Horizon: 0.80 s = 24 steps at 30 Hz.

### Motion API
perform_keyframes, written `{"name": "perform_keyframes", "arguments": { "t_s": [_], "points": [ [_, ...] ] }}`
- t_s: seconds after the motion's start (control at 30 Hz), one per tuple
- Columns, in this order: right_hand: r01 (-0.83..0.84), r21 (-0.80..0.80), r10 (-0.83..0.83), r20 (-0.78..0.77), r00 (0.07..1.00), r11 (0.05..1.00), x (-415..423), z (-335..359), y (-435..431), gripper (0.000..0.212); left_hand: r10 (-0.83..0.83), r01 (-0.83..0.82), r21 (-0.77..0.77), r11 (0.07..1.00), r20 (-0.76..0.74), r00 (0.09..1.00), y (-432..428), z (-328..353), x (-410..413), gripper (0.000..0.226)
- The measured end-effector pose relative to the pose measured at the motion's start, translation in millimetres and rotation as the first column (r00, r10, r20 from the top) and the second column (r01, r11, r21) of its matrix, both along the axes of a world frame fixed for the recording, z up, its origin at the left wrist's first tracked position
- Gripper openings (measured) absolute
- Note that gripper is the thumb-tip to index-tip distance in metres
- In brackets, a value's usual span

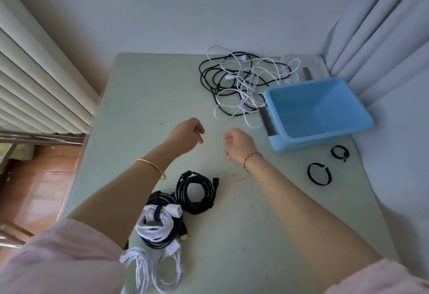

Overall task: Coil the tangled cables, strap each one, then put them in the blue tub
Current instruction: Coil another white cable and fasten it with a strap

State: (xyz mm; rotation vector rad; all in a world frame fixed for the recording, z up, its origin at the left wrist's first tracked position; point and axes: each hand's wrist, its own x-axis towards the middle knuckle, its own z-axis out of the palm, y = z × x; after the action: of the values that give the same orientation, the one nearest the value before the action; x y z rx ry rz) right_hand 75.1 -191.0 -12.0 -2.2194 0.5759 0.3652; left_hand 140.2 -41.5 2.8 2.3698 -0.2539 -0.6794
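Two grips free: left grip [188, 134] and right grip [239, 144] hover side by side, fingers loosely curled, nothing held. The tangled cables [241, 84] lie beyond both, ahead and slightly right; right grip is nearer. Sprawling heap, no clear long axis. The blue tub [313, 141] sits just beside it, further right.

One wide-angle view from the person's head looks forward and steeply down over the bench [144, 98], close above the left hand [185, 137] and right hand [239, 145].
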Motion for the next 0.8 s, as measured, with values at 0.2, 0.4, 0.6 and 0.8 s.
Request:
{"name": "perform_keyframes", "arguments": {
  "t_s": [0.2, 0.4, 0.6, 0.8],
  "points": [
    [-0.04, -0.219, 0.049, 0.04, 0.998, 0.975, 77.5, 2.0, -21.8, 0.043, 0.063, -0.062, -0.039, 0.997, 0.031, 0.998, 4.0, -2.0, 30.2, 0.029],
    [-0.355, -0.313, 0.332, -0.127, 0.935, 0.881, 102.4, -40.7, -35.4, 0.09, 0.101, -0.101, -0.027, 0.995, 0.014, 0.995, 16.3, -27.4, 46.5, 0.031],
    [-0.541, -0.475, 0.481, -0.253, 0.839, 0.694, 101.2, -38.9, -31.6, 0.03, 0.101, -0.101, -0.058, 0.993, 0.0, 0.995, 11.2, -23.1, 47.5, 0.032],
    [0.102, -0.333, 0.121, 0.587, 0.801, 0.937, 94.0, 21.9, -29.3, 0.016, 0.149, -0.136, -0.162, 0.977, 0.075, 0.986, 0.3, -1.4, 44.2, 0.036]
  ]
}}
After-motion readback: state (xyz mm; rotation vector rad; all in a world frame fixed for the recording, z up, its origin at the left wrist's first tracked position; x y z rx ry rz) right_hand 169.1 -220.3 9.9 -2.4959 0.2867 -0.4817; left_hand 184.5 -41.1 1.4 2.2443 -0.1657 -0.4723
